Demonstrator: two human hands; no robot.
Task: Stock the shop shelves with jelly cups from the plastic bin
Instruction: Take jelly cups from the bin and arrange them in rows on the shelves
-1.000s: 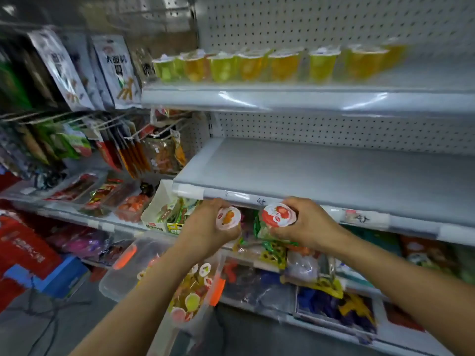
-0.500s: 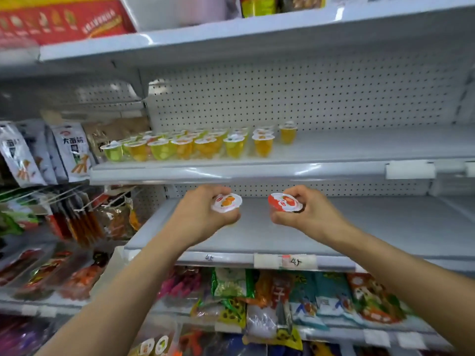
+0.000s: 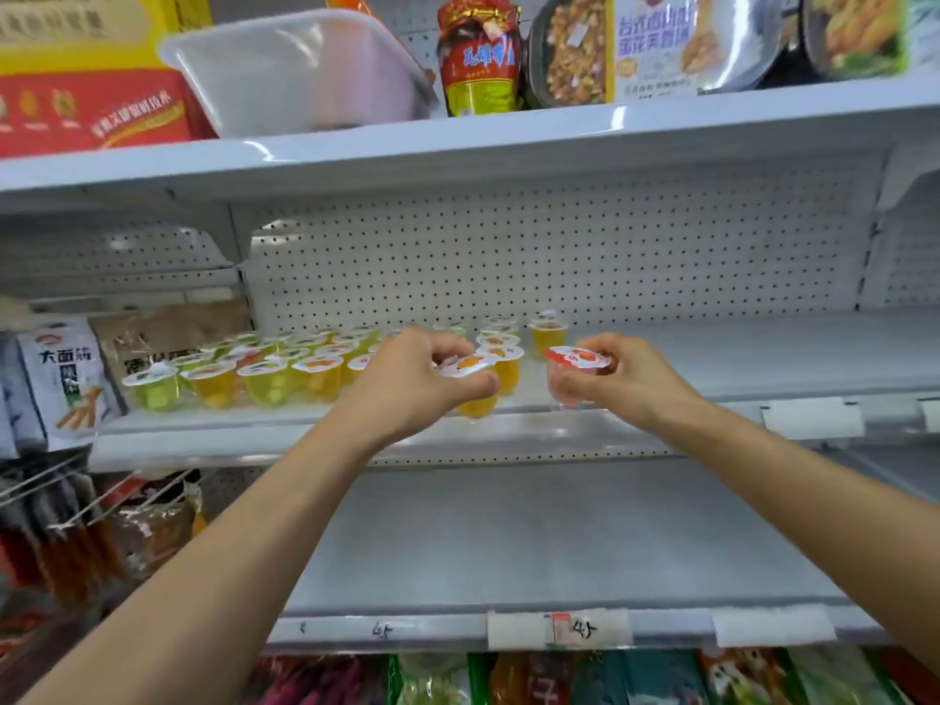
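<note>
- Holds orange cup (image 3: 469, 366) in left grip (image 3: 407, 381), fingers curled round its wall, lid up, just above the front edge of the middle shelf (image 3: 737, 358)
- Holds red cup (image 3: 575, 361) in right grip (image 3: 628, 381), fingers curled round the rim, lid slightly tilted, near the same edge and apart from the orange cup
- Risk of knocking over the stocked cups (image 3: 264, 379): likely if the orange cup goes in low, since the nearest ones stand just behind the left grip
- Risk of dropping a cup off the front edge onto the lower shelf (image 3: 559, 526): likely if released before the base sits fully on the middle shelf
- Risk of tipping on release: likely if the red cup is set down while tilted
- Risk of denting a wall or lifting a lid: likely under a hard squeeze, judging by the thin-looking plastic
- Stocked cups: sealed, filled with yellow, green or orange jelly; red cup's filling mostly hidden by fingers
- Tub (image 3: 300, 68) on the top shelf: translucent, nothing seen through its wall
- Bin: out of view, so remaining stock cannot be told
</note>
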